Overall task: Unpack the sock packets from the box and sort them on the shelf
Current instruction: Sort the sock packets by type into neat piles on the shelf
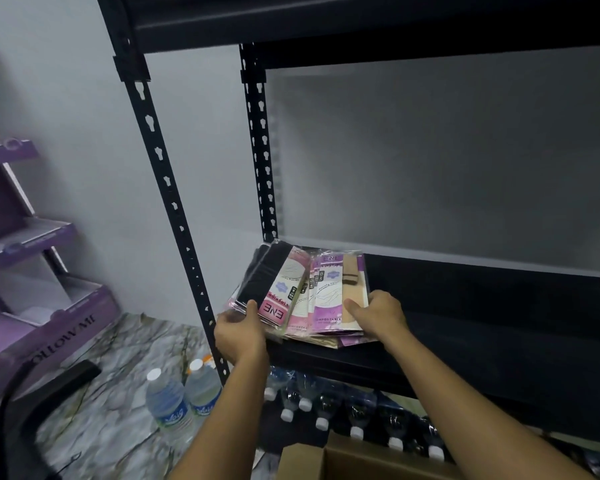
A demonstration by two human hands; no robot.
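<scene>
**Black steel shelf, left corner: squaring the fanned stack**

Location: sock packets (305, 292) lie flat on the black shelf (482, 306), hard against its left upright. The cardboard box (329, 460) is open below me on the floor.

Grip: my left hand (239, 332) grasps the near left corner of the stack, thumb on top of the black-sock packet. My right hand (381, 315) holds the right side, thumb pressing the beige-sock packet. Fingers of both are closed on the packets, none released.

Orientation: long axes run front to back. The left packets skew, their far ends leaning right. One pink header reads upside down at my end and a purple header sits at the far end, so the packets point opposite ways.

Method (judgement): separate by colour and turn the headers one way. Slide rather than lift, as the film looks slippery. Push the near ends back from the front lip.
</scene>
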